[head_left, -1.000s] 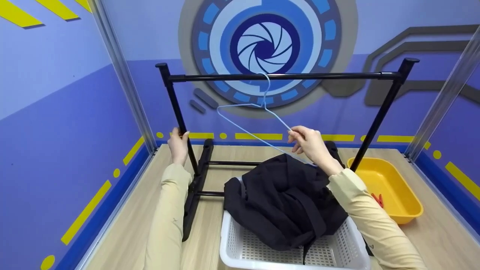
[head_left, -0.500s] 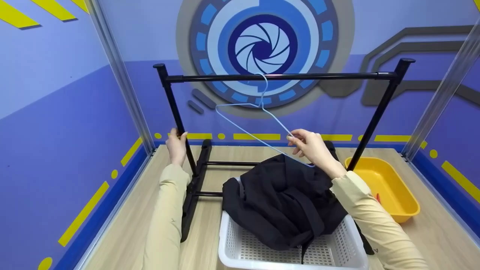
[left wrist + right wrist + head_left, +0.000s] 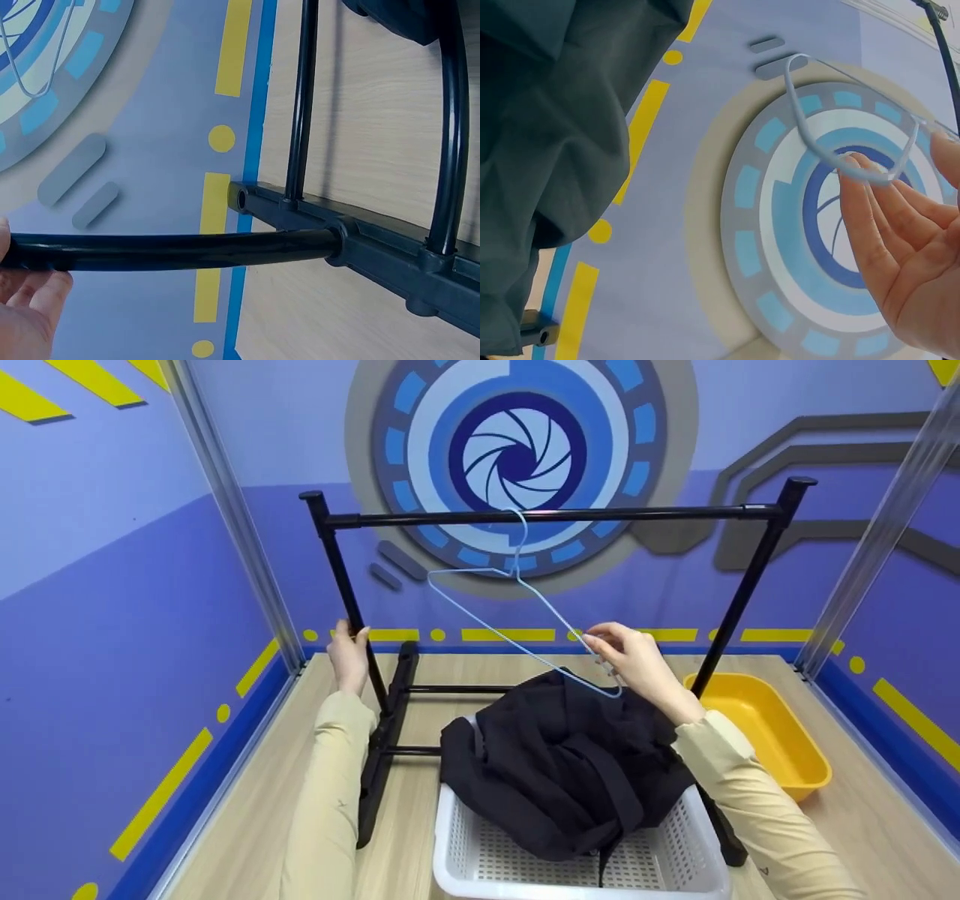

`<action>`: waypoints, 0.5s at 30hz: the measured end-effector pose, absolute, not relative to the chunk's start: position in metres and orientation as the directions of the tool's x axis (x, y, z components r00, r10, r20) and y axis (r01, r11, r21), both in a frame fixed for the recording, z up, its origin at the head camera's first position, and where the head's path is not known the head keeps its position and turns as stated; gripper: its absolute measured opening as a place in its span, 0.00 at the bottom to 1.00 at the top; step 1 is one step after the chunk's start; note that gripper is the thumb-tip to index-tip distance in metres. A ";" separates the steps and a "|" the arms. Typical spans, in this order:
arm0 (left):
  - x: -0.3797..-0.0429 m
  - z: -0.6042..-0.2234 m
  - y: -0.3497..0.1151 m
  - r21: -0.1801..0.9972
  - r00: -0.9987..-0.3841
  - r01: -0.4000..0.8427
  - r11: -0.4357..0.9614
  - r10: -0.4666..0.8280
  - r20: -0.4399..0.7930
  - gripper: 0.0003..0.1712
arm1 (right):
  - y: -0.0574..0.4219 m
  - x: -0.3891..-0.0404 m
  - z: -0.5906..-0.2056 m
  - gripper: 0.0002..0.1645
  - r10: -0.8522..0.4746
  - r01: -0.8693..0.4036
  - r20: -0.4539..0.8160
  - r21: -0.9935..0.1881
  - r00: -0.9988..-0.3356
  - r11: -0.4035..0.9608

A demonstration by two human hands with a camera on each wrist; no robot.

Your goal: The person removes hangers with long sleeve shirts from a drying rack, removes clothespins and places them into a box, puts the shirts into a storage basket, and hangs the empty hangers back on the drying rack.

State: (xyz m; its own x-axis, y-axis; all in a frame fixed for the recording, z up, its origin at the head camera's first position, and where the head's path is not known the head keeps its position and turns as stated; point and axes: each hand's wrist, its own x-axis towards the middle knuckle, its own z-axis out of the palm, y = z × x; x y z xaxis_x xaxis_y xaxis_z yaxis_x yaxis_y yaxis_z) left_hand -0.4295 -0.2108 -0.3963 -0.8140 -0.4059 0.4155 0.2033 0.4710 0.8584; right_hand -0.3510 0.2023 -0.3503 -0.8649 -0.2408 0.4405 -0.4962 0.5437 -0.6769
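Observation:
A light blue wire hanger [image 3: 487, 624] hangs by its hook from the top bar of a black clothes rack [image 3: 585, 515]. Its right side slopes down beside my right hand [image 3: 637, 667]. In the right wrist view, those fingers [image 3: 870, 232] are nearly straight, their tips at the wire, with the thumb apart from them. My left hand [image 3: 349, 660] grips the rack's left post, fingers behind and thumb in front; the left wrist view shows the post [image 3: 187, 252] within its grasp. Beneath the hanger, a crumpled black garment [image 3: 555, 772] lies in a white basket [image 3: 457, 840].
A yellow tub [image 3: 780, 735] stands at the right on the wooden table [image 3: 255, 825], partly behind my right sleeve. The rack's black left foot [image 3: 375, 787] runs along the table beside the basket. Blue patterned walls [image 3: 142, 645] enclose the back and sides.
My right hand has slid slightly down the hanger's side and its fingers have loosened from the wire. My left hand keeps its place on the post. The head view has shifted a little.

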 end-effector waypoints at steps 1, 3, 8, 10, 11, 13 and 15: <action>-0.429 -0.396 -0.211 0.858 -0.815 0.195 0.475 -0.408 0.411 0.13 | 0.204 -0.351 -0.351 0.21 -0.239 -0.495 0.440 -0.683 -0.866 0.537; -0.428 -0.395 -0.212 0.856 -0.816 0.183 0.484 -0.411 0.406 0.12 | 0.208 -0.351 -0.354 0.23 -0.229 -0.484 0.432 -0.696 -0.872 0.530; -0.428 -0.394 -0.211 0.847 -0.804 0.181 0.500 -0.420 0.420 0.12 | 0.220 -0.352 -0.359 0.24 -0.205 -0.471 0.434 -0.698 -0.877 0.539; -0.428 -0.395 -0.210 0.849 -0.800 0.181 0.496 -0.429 0.421 0.12 | 0.226 -0.353 -0.360 0.24 -0.198 -0.472 0.442 -0.690 -0.875 0.549; -0.428 -0.396 -0.209 0.853 -0.800 0.176 0.491 -0.435 0.414 0.13 | 0.228 -0.353 -0.361 0.24 -0.196 -0.473 0.444 -0.687 -0.874 0.552; -0.426 -0.398 -0.206 0.861 -0.796 0.166 0.482 -0.449 0.405 0.15 | 0.233 -0.353 -0.362 0.24 -0.194 -0.466 0.439 -0.686 -0.878 0.559; -0.424 -0.400 -0.203 0.867 -0.788 0.163 0.472 -0.467 0.402 0.18 | 0.238 -0.353 -0.363 0.24 -0.193 -0.456 0.428 -0.681 -0.883 0.573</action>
State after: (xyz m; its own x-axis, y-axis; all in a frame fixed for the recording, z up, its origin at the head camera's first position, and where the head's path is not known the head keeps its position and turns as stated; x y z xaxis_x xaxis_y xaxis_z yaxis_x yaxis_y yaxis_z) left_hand -0.4236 -0.2029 -0.3998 -0.7876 -0.4669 0.4021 0.1629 0.4716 0.8666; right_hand -0.3531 0.2382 -0.3628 -0.8828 -0.1926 0.4284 -0.4556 0.5728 -0.6814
